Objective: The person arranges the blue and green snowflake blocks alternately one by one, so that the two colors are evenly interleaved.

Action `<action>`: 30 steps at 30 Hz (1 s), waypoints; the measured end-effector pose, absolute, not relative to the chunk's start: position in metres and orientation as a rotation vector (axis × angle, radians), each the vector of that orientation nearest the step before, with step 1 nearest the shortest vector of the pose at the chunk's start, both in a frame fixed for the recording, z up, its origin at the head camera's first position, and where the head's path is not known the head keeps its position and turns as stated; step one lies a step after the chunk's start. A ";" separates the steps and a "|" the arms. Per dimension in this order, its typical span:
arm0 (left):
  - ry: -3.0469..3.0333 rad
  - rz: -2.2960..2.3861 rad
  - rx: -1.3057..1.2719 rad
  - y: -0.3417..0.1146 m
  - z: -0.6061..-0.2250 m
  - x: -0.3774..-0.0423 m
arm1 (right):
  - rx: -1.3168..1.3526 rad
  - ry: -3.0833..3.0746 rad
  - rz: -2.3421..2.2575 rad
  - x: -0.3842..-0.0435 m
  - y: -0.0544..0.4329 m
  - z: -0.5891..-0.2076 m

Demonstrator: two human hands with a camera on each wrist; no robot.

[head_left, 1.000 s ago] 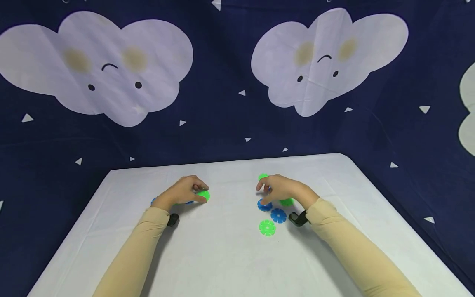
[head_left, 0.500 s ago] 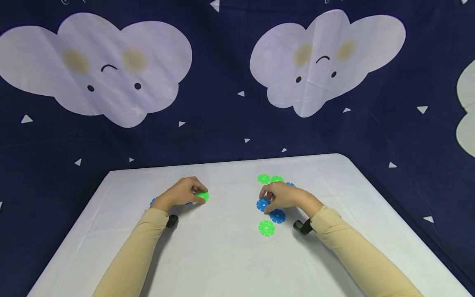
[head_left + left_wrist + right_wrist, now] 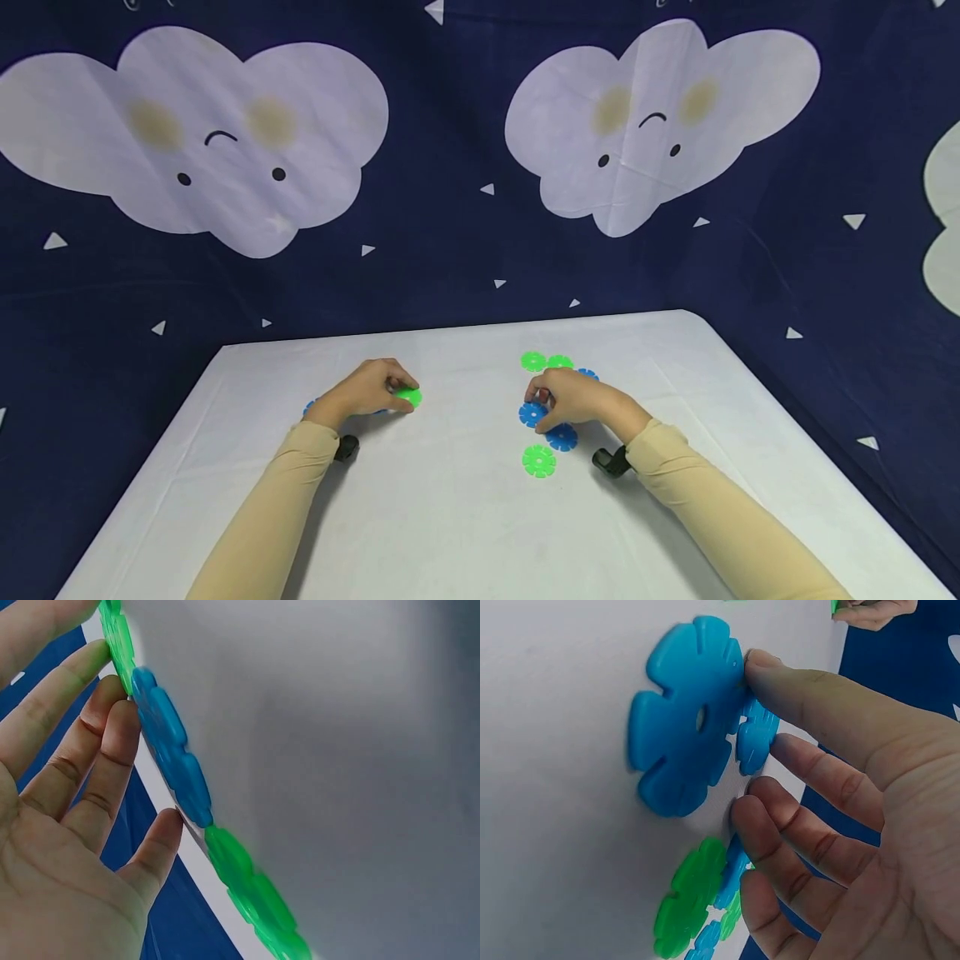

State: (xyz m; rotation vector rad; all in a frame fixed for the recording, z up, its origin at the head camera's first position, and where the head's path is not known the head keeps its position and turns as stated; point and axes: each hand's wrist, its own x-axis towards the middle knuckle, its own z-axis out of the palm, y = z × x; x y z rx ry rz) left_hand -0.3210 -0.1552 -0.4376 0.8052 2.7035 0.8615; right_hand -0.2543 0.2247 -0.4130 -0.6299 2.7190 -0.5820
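Note:
Flat, notched snowflake discs lie on the white table. In the head view, my left hand [image 3: 371,387] pinches the edges of a green snowflake disc [image 3: 409,397] between thumb and fingers. A blue disc [image 3: 171,746] and another green one [image 3: 251,892] follow it in a row beneath that hand. On the right, the thumb and index finger of my right hand [image 3: 573,394] grip a blue snowflake disc [image 3: 532,415] at its edges. A second blue disc [image 3: 686,716] lies beside the thumb, large in the right wrist view. The palm hides part of the discs below.
Nearer the person lies a green disc [image 3: 539,461]. Two green discs [image 3: 533,361] and a partly covered blue disc [image 3: 588,374] are behind the right hand. The white table [image 3: 450,517] ends at a dark blue cloth backdrop [image 3: 442,275] with clouds.
Early on, my right hand shifted slightly right and its fingers came down around the blue disc, uncovering green discs behind it. Since half a second ago, both hands look almost still.

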 end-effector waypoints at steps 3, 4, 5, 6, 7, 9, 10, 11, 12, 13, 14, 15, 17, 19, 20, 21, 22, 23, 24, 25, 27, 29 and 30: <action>2.697 0.869 0.801 -0.156 -0.438 -0.321 | -0.629 2.717 -0.588 -0.254 0.225 -0.413; 2.695 0.871 0.801 -0.156 -0.438 -0.321 | -0.628 2.718 -0.588 -0.255 0.225 -0.413; 2.694 0.872 0.800 -0.156 -0.438 -0.321 | -0.627 2.719 -0.588 -0.255 0.225 -0.413; 2.694 0.872 0.798 -0.157 -0.438 -0.321 | -0.625 2.720 -0.589 -0.255 0.225 -0.413; 2.695 0.872 0.798 -0.157 -0.438 -0.321 | -0.622 2.721 -0.588 -0.255 0.225 -0.414; 2.694 0.874 0.790 -0.158 -0.438 -0.320 | -0.618 2.723 -0.587 -0.255 0.225 -0.414; 2.696 0.875 0.786 -0.158 -0.438 -0.320 | -0.617 2.724 -0.587 -0.256 0.225 -0.414; 2.696 0.879 0.781 -0.159 -0.438 -0.320 | -0.617 2.726 -0.586 -0.256 0.224 -0.414; 2.696 0.881 0.777 -0.159 -0.439 -0.320 | -0.617 2.726 -0.587 -0.256 0.224 -0.414; 2.696 0.884 0.772 -0.159 -0.439 -0.320 | -0.619 2.727 -0.586 -0.256 0.224 -0.414; 2.695 0.886 0.767 -0.159 -0.439 -0.319 | -0.620 2.725 -0.589 -0.256 0.225 -0.414; 2.694 0.888 0.763 -0.160 -0.439 -0.319 | -0.622 2.725 -0.592 -0.256 0.225 -0.414; 2.691 0.890 0.752 -0.160 -0.439 -0.319 | -0.624 2.718 -0.605 -0.257 0.225 -0.414; 2.687 0.889 0.741 -0.161 -0.439 -0.318 | -0.627 2.708 -0.622 -0.257 0.225 -0.415; 2.685 0.893 0.735 -0.161 -0.439 -0.318 | -0.628 2.704 -0.631 -0.258 0.225 -0.415; 2.682 0.896 0.729 -0.161 -0.439 -0.318 | -0.632 2.700 -0.637 -0.258 0.224 -0.415; 2.680 0.899 0.725 -0.162 -0.439 -0.318 | -0.635 2.696 -0.643 -0.258 0.224 -0.416; 2.679 0.902 0.721 -0.162 -0.439 -0.318 | -0.638 2.691 -0.647 -0.258 0.224 -0.416; 2.678 0.902 0.718 -0.162 -0.439 -0.318 | -0.642 2.688 -0.649 -0.258 0.223 -0.416; 2.678 0.903 0.716 -0.162 -0.439 -0.318 | -0.642 2.684 -0.651 -0.258 0.223 -0.416; 2.678 0.905 0.715 -0.163 -0.439 -0.318 | -0.635 2.677 -0.653 -0.257 0.222 -0.416; 2.678 0.906 0.715 -0.163 -0.439 -0.317 | -0.630 2.669 -0.649 -0.256 0.222 -0.416; 2.678 0.906 0.715 -0.163 -0.439 -0.317 | -0.632 2.667 -0.645 -0.256 0.222 -0.416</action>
